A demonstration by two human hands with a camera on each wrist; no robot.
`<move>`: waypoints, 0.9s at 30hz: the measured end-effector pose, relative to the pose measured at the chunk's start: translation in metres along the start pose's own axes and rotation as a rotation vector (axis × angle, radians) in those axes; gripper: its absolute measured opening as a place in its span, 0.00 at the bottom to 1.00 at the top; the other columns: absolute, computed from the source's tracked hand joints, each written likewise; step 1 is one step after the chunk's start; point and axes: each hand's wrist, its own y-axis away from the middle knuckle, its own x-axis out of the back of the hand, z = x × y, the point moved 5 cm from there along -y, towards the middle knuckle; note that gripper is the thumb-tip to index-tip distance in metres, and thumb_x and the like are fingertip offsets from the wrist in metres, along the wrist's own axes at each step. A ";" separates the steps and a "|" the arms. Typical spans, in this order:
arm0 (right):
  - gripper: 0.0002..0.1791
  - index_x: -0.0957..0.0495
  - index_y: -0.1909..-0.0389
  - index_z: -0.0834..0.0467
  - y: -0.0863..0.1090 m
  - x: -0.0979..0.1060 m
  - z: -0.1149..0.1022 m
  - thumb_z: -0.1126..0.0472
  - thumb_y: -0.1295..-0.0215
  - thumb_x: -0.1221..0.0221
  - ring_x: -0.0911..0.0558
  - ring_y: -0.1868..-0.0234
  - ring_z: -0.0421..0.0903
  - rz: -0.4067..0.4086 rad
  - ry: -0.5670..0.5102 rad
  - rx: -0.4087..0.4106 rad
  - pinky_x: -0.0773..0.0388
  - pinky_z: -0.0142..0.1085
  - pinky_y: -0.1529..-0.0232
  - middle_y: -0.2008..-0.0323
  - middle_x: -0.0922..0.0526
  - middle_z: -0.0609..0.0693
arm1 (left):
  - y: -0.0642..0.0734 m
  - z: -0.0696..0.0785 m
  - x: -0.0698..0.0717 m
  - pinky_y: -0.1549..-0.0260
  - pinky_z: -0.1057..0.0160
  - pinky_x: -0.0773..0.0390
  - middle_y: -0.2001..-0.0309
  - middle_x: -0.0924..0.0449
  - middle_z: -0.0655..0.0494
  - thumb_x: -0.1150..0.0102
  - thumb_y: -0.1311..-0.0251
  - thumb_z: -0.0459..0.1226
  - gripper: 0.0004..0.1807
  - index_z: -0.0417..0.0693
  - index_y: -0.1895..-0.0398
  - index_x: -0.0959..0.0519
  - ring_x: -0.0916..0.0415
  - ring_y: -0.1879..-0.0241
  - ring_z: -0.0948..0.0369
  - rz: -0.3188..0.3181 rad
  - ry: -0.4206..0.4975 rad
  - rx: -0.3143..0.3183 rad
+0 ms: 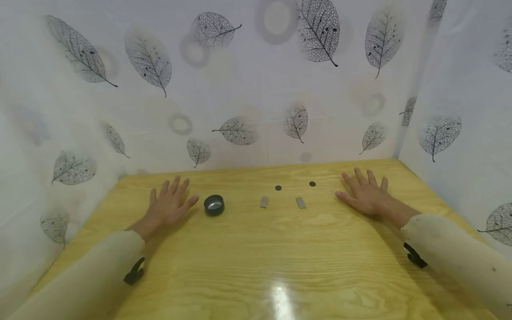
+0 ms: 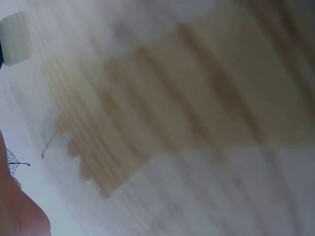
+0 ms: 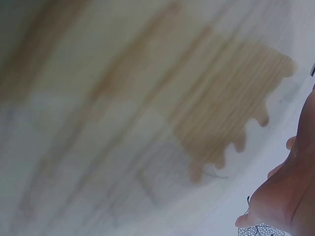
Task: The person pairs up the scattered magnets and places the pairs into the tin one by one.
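My left hand [image 1: 170, 206] rests palm down on the wooden table with its fingers spread and its thumb toward a small dark metal bowl [image 1: 214, 205]. The bowl stands upright just right of the thumb, apart from it. On the right side, my right hand [image 1: 366, 195] lies palm down too, fingers spread and holding nothing. Between the hands are two small grey rectangular pieces [image 1: 264, 202], the second piece [image 1: 301, 203] nearer the right hand. Behind them lie two dark round discs [image 1: 278, 188], the other disc [image 1: 312, 183] farther right.
The glossy wooden table [image 1: 240, 258] reaches back to a white curtain [image 1: 248, 80] printed with leaves, which also hangs along both sides. Pale sleeves with dark straps cover the forearms. Both wrist views mostly show blurred reflections on the tabletop.
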 end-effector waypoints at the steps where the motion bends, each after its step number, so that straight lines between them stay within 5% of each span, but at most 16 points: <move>1: 0.48 0.54 0.20 0.56 0.000 -0.001 0.000 0.26 0.29 0.65 0.64 0.27 0.80 -0.002 -0.001 0.000 0.71 0.79 0.39 0.23 0.63 0.72 | 0.000 0.001 0.000 0.34 0.26 0.72 0.20 0.69 0.40 0.73 0.28 0.67 0.45 0.49 0.19 0.59 0.70 0.24 0.32 -0.001 0.001 -0.001; 27: 0.48 0.53 0.21 0.56 0.000 -0.001 -0.005 0.27 0.29 0.65 0.62 0.27 0.81 0.000 0.017 0.017 0.70 0.80 0.40 0.23 0.61 0.72 | -0.008 0.010 -0.006 0.33 0.27 0.70 0.20 0.67 0.41 0.72 0.29 0.67 0.46 0.49 0.19 0.57 0.68 0.23 0.34 0.006 0.012 -0.021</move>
